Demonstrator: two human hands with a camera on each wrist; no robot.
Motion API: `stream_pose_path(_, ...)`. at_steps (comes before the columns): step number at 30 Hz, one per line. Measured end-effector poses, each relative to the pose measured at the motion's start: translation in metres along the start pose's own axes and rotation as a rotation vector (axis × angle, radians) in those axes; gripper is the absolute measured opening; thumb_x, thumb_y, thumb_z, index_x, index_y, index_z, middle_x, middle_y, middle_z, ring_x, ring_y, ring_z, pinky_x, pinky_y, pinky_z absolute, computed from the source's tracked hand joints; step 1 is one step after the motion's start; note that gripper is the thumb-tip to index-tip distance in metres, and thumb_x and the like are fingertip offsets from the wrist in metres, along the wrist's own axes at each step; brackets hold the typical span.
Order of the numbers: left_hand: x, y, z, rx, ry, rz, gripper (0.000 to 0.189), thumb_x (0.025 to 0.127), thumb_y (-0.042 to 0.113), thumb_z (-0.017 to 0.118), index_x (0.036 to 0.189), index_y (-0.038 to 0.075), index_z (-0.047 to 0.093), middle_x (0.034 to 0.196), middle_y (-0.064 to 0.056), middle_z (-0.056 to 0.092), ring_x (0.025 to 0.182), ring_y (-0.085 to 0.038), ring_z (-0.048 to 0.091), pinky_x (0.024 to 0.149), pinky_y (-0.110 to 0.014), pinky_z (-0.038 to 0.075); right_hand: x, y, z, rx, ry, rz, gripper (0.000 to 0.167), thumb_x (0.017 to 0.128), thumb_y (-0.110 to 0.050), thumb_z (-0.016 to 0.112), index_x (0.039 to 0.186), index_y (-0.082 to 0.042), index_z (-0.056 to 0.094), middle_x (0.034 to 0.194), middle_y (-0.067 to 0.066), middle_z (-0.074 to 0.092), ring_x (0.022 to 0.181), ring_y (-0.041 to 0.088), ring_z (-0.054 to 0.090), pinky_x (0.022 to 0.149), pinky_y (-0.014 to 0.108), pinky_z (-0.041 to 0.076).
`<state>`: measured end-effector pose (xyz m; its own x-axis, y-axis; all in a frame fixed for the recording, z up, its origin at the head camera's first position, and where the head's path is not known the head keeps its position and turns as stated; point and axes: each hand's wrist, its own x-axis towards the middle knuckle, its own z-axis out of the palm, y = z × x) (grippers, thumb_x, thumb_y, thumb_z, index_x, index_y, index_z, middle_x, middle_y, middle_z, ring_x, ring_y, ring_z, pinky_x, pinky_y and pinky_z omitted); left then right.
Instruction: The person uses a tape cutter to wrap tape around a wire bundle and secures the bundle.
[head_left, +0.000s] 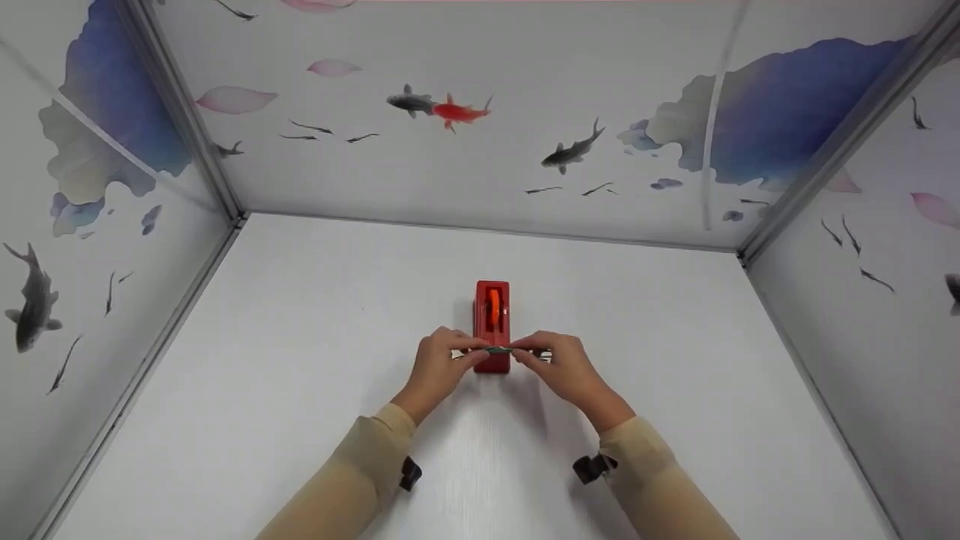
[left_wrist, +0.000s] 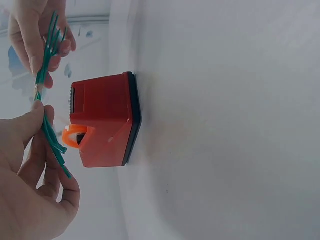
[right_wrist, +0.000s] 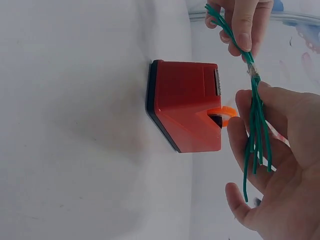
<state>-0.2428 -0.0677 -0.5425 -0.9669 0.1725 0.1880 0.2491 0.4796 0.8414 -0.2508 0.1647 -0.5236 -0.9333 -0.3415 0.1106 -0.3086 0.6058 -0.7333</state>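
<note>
A bundle of thin green wires point(head_left: 498, 349) is held level between both hands, over the near end of a red tape dispenser point(head_left: 493, 337). My left hand point(head_left: 439, 365) pinches one side of it with thumb and fingers. On the other side my right hand point(head_left: 568, 365) pinches it too, and loose wire ends fan across that palm in the right wrist view. A band of clear tape point(right_wrist: 253, 70) wraps the middle of the bundle, between the two pinches. The dispenser stands upright on its dark base, with an orange roll core point(head_left: 493, 308) in its slot and a toothed cutter point(right_wrist: 217, 82) at one end.
The white table point(head_left: 315, 315) spreads around the dispenser. Panels printed with fish and petals point(head_left: 480, 180) enclose it at the back and both sides, joined by grey metal rails point(head_left: 187, 112). Small black devices point(head_left: 592, 469) sit at both wrists.
</note>
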Motion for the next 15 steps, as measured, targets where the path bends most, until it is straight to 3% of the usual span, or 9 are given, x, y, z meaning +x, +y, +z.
stream_pose_path(3, -0.0021, -0.0014, 0.0003, 0.049, 0.027, 0.044, 0.019, 0.090, 0.023, 0.081, 0.108, 0.020, 0.083, 0.096, 0.003, 0.075, 0.096, -0.017, 0.060, 0.084, -0.038, 0.054, 0.0011, 0.0003, 0.0016, -0.060, 0.000, -0.059, 0.016, 0.094, -0.018, 0.077, 0.109, -0.020, 0.082, 0.100, -0.009, 0.078, 0.092, 0.009, 0.070, 0.096, 0.043, 0.050)
stream_pose_path(7, -0.0031, -0.0006, 0.0006, 0.106, 0.059, 0.097, 0.020, 0.089, 0.022, 0.082, 0.108, 0.018, 0.083, 0.096, 0.003, 0.075, 0.096, -0.015, 0.059, 0.085, -0.039, 0.055, 0.0019, 0.0000, 0.0018, -0.098, 0.014, -0.078, 0.015, 0.093, -0.020, 0.078, 0.108, -0.022, 0.082, 0.096, -0.013, 0.077, 0.090, 0.007, 0.071, 0.102, 0.049, 0.033)
stream_pose_path(12, -0.0038, -0.0016, 0.0023, 0.194, 0.116, 0.163, 0.019, 0.086, 0.020, 0.084, 0.105, 0.017, 0.084, 0.094, 0.004, 0.076, 0.093, -0.015, 0.059, 0.082, -0.035, 0.051, 0.0021, -0.0010, 0.0013, -0.078, -0.005, -0.064, 0.015, 0.094, -0.022, 0.078, 0.108, -0.023, 0.082, 0.095, -0.015, 0.077, 0.093, 0.008, 0.071, 0.107, 0.052, 0.028)
stream_pose_path(15, -0.0050, -0.0024, 0.0035, 0.266, 0.157, 0.235, 0.018, 0.086, 0.020, 0.085, 0.104, 0.018, 0.084, 0.092, 0.004, 0.076, 0.092, -0.015, 0.059, 0.082, -0.036, 0.050, 0.0018, -0.0008, 0.0015, -0.078, -0.014, -0.059, 0.016, 0.094, -0.022, 0.078, 0.109, -0.024, 0.082, 0.095, -0.016, 0.077, 0.094, 0.008, 0.071, 0.108, 0.053, 0.027)
